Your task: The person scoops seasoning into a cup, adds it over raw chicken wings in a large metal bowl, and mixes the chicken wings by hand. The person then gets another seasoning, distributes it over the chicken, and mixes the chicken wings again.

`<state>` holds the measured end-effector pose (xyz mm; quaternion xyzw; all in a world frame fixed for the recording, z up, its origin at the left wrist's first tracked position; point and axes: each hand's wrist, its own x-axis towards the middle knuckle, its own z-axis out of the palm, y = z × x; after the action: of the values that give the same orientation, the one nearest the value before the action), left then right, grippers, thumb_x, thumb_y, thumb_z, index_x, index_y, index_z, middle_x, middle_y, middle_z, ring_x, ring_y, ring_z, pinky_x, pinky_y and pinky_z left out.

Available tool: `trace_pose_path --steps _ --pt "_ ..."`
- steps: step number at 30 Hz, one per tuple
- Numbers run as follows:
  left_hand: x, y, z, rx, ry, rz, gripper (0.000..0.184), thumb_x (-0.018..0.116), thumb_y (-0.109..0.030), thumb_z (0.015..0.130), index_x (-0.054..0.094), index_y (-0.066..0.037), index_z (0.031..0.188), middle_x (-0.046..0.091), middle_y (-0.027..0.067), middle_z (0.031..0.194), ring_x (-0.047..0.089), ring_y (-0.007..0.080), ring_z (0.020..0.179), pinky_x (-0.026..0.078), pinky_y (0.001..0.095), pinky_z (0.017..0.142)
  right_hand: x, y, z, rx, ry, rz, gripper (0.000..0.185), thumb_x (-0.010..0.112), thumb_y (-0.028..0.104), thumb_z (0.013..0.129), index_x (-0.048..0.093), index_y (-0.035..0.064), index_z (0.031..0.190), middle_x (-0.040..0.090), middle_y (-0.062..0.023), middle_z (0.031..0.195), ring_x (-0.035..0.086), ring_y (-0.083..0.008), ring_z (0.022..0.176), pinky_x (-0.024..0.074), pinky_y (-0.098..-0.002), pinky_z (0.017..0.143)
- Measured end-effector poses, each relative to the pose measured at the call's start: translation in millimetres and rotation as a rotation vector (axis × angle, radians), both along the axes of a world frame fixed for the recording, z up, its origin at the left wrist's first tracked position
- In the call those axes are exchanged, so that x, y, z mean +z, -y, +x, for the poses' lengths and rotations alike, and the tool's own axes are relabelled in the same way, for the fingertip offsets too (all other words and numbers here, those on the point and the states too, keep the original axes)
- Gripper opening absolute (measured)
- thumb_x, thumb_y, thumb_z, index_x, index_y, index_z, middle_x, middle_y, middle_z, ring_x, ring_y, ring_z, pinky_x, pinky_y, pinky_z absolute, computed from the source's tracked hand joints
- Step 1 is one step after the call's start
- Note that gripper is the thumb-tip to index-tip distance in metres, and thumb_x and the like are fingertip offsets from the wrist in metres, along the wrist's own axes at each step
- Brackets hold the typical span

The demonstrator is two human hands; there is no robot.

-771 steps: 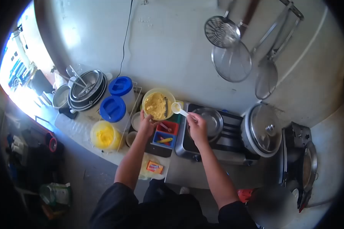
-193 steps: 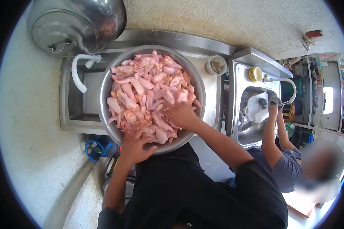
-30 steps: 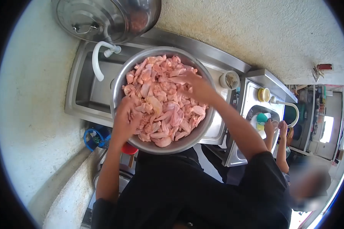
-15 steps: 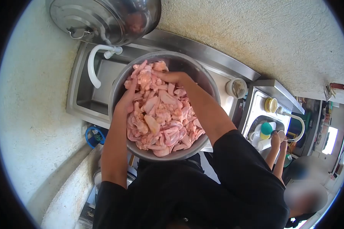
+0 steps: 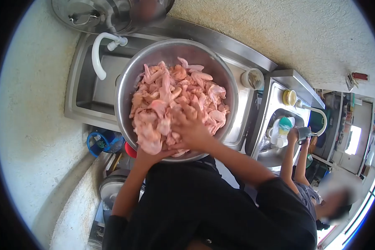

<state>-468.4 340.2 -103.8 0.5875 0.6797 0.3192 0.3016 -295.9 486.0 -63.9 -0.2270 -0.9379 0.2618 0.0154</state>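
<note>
A large steel bowl [image 5: 127,66] is heaped with raw chicken wings [image 5: 187,81]. At the bowl's near edge, my left hand [image 5: 152,157] cups a clump of wings from below, its fingers partly hidden. My right hand [image 5: 192,131] presses on the heap from above, fingers spread among the pieces and thumb close to the left hand. The clump above my left hand is slightly blurred.
The bowl rests over a steel sink [image 5: 87,102] with a white tap [image 5: 96,58]. A big metal pot [image 5: 108,16] stands behind it. To the right are a clear tub [image 5: 252,79] and a second sink [image 5: 271,156], where another person's hands [image 5: 293,135] hold a cup.
Both hands have moved from the far side of the heap to the near side, dragging wings toward me. The heap's surface has shifted. The other person's hands now hold a cup under the tap.
</note>
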Motion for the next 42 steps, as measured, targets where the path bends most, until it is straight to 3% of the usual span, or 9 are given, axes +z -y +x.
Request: trace_pose_path --steps 6,12,16,21,27,30,34,39,42 --pt "-6 8 11 -0.141 -0.392 -0.168 0.084 0.073 -0.056 0.080 0.049 -0.008 0.145 0.049 0.0143 0.147 0.055 0.0378 0.127 0.048 0.0530 0.100 -98 28 11 -0.031 0.067 0.432 0.056 0.073 0.045 0.071 0.068 0.0226 0.122 0.025 -0.0087 0.162 0.006 -0.0429 0.154 0.0072 -0.0893 0.104" --pt "17 -6 13 -0.212 -0.629 -0.046 0.083 0.066 -0.057 0.084 0.047 -0.007 0.147 0.049 0.0170 0.150 0.054 0.0405 0.129 0.046 0.0522 0.104 -50 -27 -10 0.107 0.495 0.176 0.043 0.068 0.034 0.083 0.070 0.0195 0.124 0.033 -0.0081 0.161 0.029 -0.0265 0.150 0.0342 -0.0554 0.113" --pt "74 -24 -19 -0.565 0.060 -0.720 0.078 0.067 -0.049 0.087 0.043 -0.011 0.151 0.060 0.0242 0.134 0.057 0.0452 0.123 0.039 0.0539 0.111 -21 -49 34 0.011 0.217 0.271 0.050 0.067 0.044 0.086 0.066 0.0165 0.128 0.050 -0.0114 0.147 0.043 -0.0307 0.141 0.0364 -0.0556 0.110" --pt "45 -38 -47 0.133 -0.131 -0.147 0.077 0.072 -0.034 0.090 0.037 -0.008 0.153 0.042 0.0309 0.146 0.046 0.0490 0.132 0.039 0.0483 0.112 -5 -137 63 -0.390 0.178 -0.133 0.072 0.060 0.058 0.091 0.054 0.0061 0.141 0.057 -0.0219 0.137 0.047 -0.0390 0.137 0.0392 -0.0512 0.109" --pt "-20 -85 -41 0.485 0.272 -0.452 0.091 0.068 -0.042 0.093 0.016 -0.009 0.161 0.024 0.0308 0.157 0.031 0.0495 0.142 0.029 0.0470 0.118 -48 -176 48 -0.694 0.306 -0.646 0.097 0.058 0.070 0.090 0.030 0.0063 0.157 0.057 -0.0242 0.137 0.051 -0.0334 0.133 0.0401 -0.0426 0.109" --pt "-52 -103 -41 0.487 0.395 -0.450 0.095 0.068 -0.048 0.092 0.017 -0.008 0.161 0.022 0.0276 0.160 0.028 0.0444 0.145 0.026 0.0437 0.120 -114 -178 35 -0.778 0.243 -0.930 0.107 0.054 0.080 0.085 0.026 0.0090 0.160 0.034 -0.0269 0.158 0.033 -0.0335 0.148 0.0279 -0.0433 0.120" --pt "-104 -116 -52 0.448 0.932 -0.509 0.092 0.067 -0.051 0.092 0.023 -0.005 0.159 0.034 0.0172 0.158 0.036 0.0309 0.145 0.029 0.0396 0.119 -201 -168 0 -0.393 -0.110 -1.342 0.102 0.060 0.073 0.087 0.026 0.0123 0.161 0.034 -0.0117 0.161 0.033 -0.0224 0.147 0.0288 -0.0367 0.119" --pt "-58 -114 -56 0.373 1.433 -0.606 0.091 0.078 -0.057 0.081 0.042 -0.006 0.147 0.055 0.0113 0.138 0.056 0.0252 0.124 0.048 0.0403 0.103 -93 -161 -5 -0.426 -0.095 -1.427 0.093 0.069 0.063 0.086 0.036 0.0139 0.157 0.040 -0.0097 0.157 0.038 -0.0212 0.141 0.0334 -0.0356 0.115" --pt "-49 -111 -70 0.121 1.263 -0.481 0.089 0.084 -0.052 0.076 0.047 -0.006 0.142 0.057 0.0094 0.134 0.059 0.0250 0.119 0.051 0.0401 0.098 -32 -141 -5 -0.481 -0.235 -1.094 0.091 0.085 0.041 0.078 0.042 0.0101 0.152 0.049 -0.0125 0.147 0.051 -0.0260 0.130 0.0452 -0.0384 0.107"
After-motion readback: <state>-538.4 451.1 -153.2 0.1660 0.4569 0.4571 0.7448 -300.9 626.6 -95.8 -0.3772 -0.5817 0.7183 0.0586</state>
